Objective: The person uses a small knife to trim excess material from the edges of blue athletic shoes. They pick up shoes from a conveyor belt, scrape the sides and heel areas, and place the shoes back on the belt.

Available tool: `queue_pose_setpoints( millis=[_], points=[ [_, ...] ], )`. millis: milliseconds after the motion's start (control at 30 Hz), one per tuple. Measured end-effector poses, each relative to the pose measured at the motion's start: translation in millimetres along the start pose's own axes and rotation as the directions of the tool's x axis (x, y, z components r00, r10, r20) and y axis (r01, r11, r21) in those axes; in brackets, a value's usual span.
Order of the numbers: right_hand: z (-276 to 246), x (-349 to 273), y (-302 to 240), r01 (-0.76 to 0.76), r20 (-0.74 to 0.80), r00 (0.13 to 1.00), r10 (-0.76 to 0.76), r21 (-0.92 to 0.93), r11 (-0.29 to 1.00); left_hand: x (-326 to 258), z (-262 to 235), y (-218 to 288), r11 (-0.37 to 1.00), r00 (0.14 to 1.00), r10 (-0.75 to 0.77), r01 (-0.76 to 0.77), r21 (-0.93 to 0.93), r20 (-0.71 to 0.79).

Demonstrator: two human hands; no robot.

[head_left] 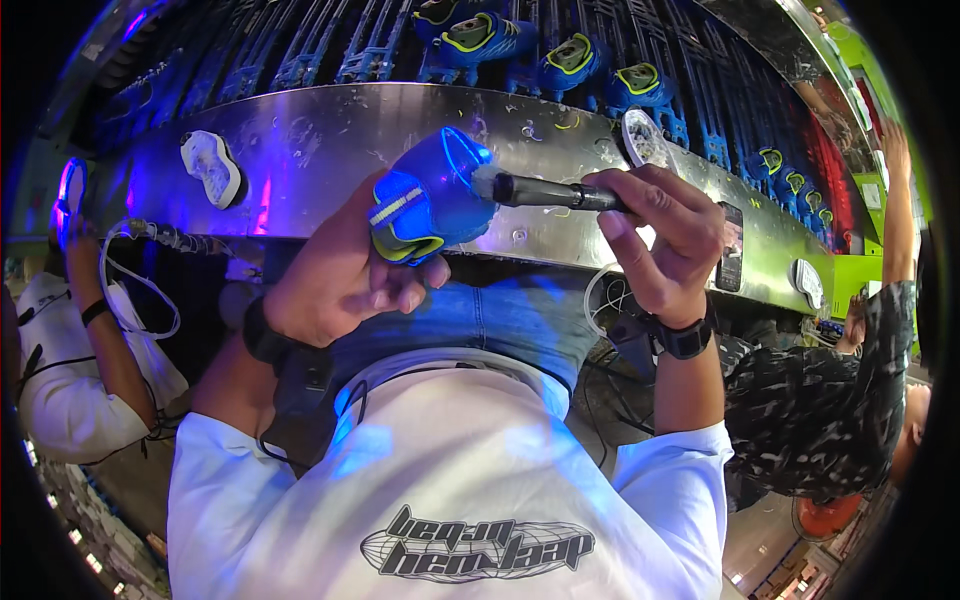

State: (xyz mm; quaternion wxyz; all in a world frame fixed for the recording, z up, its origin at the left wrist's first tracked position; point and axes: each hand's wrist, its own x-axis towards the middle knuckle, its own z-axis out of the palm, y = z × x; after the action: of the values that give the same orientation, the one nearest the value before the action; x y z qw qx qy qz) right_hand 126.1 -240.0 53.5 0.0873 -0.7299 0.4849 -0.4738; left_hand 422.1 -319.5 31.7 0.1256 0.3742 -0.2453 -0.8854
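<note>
A blue shoe upper (425,200) with a yellow-green collar lining and a pale strip is in my left hand (335,268), its fingers curled round the shoe from the left and below. In my right hand (665,240) I grip a brush (550,193) with a dark handle, held nearly level. The brush's pale bristles meet the right side of the shoe, near its lower edge. Both hands are over the near edge of a shiny metal ledge (340,125). Blue light falls across the shoe.
Beyond the ledge, several blue shoes (575,62) stand on a rack conveyor (375,40). White soles (212,168) (645,137) and a phone (731,248) lie on the ledge. Co-workers are at both sides; the left one's hand (80,235) holds a sole. A white cable (150,290) hangs left.
</note>
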Motion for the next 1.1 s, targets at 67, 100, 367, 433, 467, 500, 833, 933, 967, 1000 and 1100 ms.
queue_pose_setpoints(
  millis=[67,100,367,433,467,500,833,933,967,1000,1100],
  points=[
    [1.1,-3.9,2.2,-0.014,-0.006,1.0,0.014,0.027,1.0,1.8,0.2,-1.4,0.996,0.998,-0.035,0.039,-0.074,0.046],
    [1.3,-6.2,4.3,-0.02,-0.005,1.0,0.02,0.049,0.999,2.5,-1.5,-2.5,0.995,0.995,-0.035,0.043,-0.089,0.09],
    [7.8,-29.0,21.5,-0.117,0.004,0.993,0.118,0.168,0.979,7.7,-0.6,-11.6,0.95,0.968,-0.052,0.124,-0.286,0.247],
    [10.2,-38.9,27.7,-0.161,0.023,0.987,0.159,0.159,0.974,7.0,1.5,-11.9,0.946,0.969,-0.047,0.121,-0.301,0.243],
    [10.7,-42.7,30.0,-0.178,0.03,0.984,0.175,0.147,0.973,7.9,2.0,-11.5,0.945,0.968,-0.04,0.118,-0.306,0.248],
    [10.4,-46.9,29.6,-0.23,0.048,0.973,0.226,0.124,0.965,8.1,3.8,-12.2,0.945,0.978,-0.033,0.098,-0.313,0.208],
    [46.6,-36.5,-25.8,-0.271,-0.182,0.929,0.323,0.262,0.926,22.8,25.0,-29.2,0.96,0.963,0.264,-0.268,0.075,0.06],
    [58.9,-27.8,-32.3,-0.307,-0.199,0.906,0.373,0.297,0.904,13.4,40.2,-30.3,0.86,0.899,0.435,-0.434,0.269,0.061],
    [61.7,-28.4,-36.2,-0.326,-0.209,0.892,0.4,0.317,0.891,16.4,35.3,-32.1,0.846,0.886,0.453,-0.461,0.269,0.096],
    [64.0,-27.9,-38.9,-0.343,-0.219,0.877,0.428,0.336,0.877,15.9,35.0,-31.6,0.836,0.88,0.463,-0.474,0.277,0.107],
    [67.7,-21.1,-41.3,-0.356,-0.241,0.856,0.457,0.366,0.86,16.6,36.6,-27.4,0.851,0.889,0.447,-0.458,0.258,0.102]
  ],
)
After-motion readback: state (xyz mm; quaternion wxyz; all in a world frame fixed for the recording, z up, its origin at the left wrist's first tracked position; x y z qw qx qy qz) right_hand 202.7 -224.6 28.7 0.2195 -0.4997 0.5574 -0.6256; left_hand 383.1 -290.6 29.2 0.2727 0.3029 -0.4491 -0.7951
